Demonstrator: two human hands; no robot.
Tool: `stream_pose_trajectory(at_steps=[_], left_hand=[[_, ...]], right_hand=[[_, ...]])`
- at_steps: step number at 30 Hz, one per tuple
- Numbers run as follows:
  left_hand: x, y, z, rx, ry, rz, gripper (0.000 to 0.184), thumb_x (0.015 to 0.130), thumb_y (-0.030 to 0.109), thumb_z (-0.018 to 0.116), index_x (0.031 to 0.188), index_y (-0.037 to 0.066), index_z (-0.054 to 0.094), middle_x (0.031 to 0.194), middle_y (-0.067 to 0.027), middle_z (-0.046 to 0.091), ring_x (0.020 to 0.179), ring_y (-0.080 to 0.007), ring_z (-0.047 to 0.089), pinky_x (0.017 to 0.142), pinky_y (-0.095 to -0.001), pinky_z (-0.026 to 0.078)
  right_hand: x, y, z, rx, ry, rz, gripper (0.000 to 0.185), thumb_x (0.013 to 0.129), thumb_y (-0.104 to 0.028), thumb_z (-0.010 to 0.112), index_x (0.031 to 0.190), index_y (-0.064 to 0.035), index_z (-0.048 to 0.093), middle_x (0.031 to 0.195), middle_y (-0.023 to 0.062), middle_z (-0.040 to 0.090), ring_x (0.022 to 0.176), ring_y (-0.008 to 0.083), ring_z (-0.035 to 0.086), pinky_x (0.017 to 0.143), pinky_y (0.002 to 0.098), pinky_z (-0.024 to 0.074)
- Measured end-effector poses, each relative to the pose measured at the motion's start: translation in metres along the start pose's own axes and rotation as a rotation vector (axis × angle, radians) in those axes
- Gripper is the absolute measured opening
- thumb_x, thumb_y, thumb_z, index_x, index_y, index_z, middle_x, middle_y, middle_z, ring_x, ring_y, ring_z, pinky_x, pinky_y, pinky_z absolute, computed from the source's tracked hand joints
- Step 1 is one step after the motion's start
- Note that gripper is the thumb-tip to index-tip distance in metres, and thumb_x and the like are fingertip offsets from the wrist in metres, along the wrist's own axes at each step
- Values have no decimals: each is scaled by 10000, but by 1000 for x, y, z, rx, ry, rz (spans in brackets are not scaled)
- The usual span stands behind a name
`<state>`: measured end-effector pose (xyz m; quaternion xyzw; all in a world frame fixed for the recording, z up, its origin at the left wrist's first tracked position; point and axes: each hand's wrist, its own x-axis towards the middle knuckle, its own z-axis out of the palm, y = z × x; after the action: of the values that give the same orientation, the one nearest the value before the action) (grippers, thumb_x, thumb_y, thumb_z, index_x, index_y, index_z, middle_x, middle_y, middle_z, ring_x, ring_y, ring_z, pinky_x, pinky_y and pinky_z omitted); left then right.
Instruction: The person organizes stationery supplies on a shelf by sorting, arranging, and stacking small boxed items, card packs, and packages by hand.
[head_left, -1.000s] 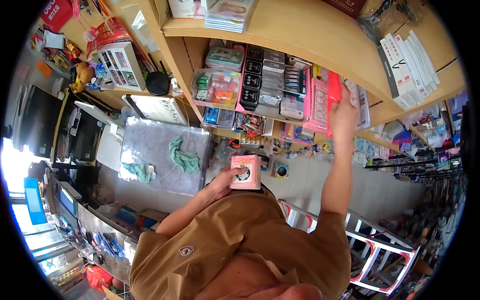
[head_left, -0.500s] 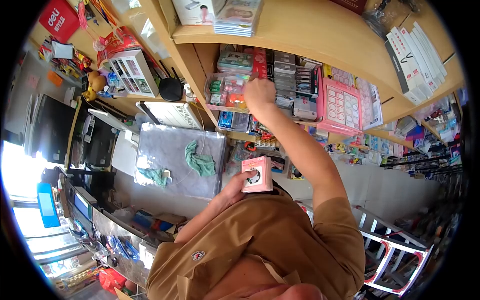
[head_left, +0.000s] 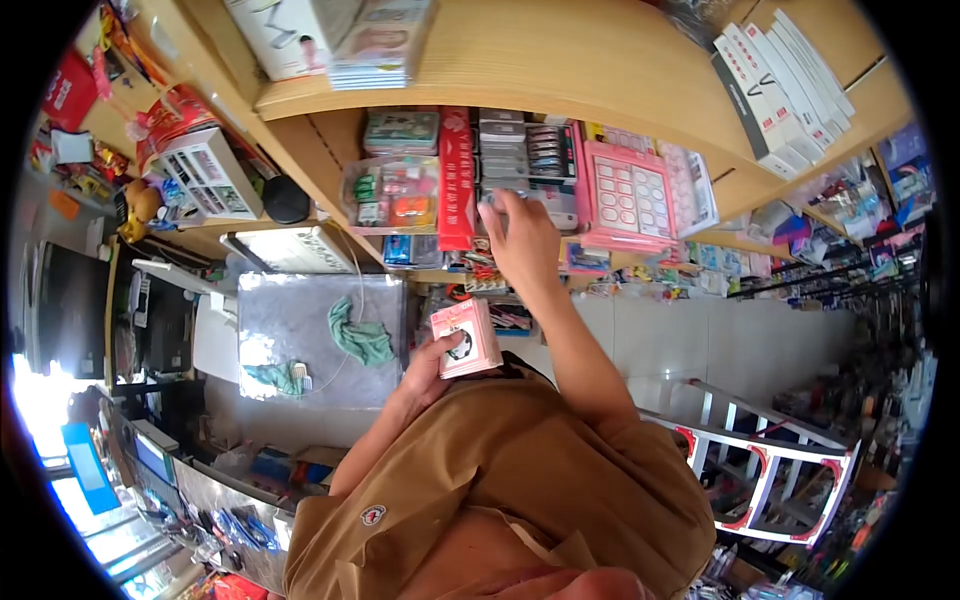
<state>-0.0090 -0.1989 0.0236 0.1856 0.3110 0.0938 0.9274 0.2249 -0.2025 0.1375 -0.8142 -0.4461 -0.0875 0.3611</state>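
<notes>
My left hand [head_left: 425, 367] is closed around a small stack of pink packs [head_left: 464, 338] with a round dark-and-white picture on the front. It holds them near my waist. Higher up, my right hand [head_left: 527, 243] reaches toward the shelf, fingers apart, with no object visible in it. Its fingertips are at the front of the stacked grey clear-lidded boxes [head_left: 502, 150]; whether they touch is unclear. Just left of them stands a long red box [head_left: 456, 190] with white lettering. Beyond it is a clear plastic container [head_left: 362, 213] of small colourful items.
Pink framed sets [head_left: 628, 195] lie right of the grey boxes. White boxes [head_left: 775, 100] stand on the upper wooden shelf [head_left: 560, 60]. A plastic-covered table [head_left: 300, 330] bears a green cloth [head_left: 360, 333]. A folding ladder [head_left: 765, 470] is at lower right.
My right hand has moved off the red box and over to the right, uncovering its front. My left hand still holds the pink packs. The whole view has shifted.
</notes>
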Motion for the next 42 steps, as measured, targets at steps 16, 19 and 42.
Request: stream_pose_trajectory(at_steps=[16,19,42], left_hand=[[42,0,13,168,-25,-174,372,989,189,605,1298,-18,599,1195,-153,718,1083,-273,706,993,-424,549],[36,4,9,141,-5,-105,394,992,188,603,1322,-26,579,1210,-161,711,1088,-276,706,1003,-438,548],[32,15,45,903,-275,214,633,983,116,703,1501,0,358,1372,-80,551,1288,-148,497,1098,-351,419]], right_hand=[[-17,11,26,140,-13,-303,355,745,-167,839,1012,-68,627,1214,95,578,1079,327,569,895,458,513],[-36,10,19,247,-36,-288,326,775,-181,830,1021,-63,653,1183,96,608,1100,332,590,894,444,522],[-190,61,-8,1042,-335,584,595,967,-98,694,1458,16,377,1364,141,563,1254,196,545,1075,347,440]])
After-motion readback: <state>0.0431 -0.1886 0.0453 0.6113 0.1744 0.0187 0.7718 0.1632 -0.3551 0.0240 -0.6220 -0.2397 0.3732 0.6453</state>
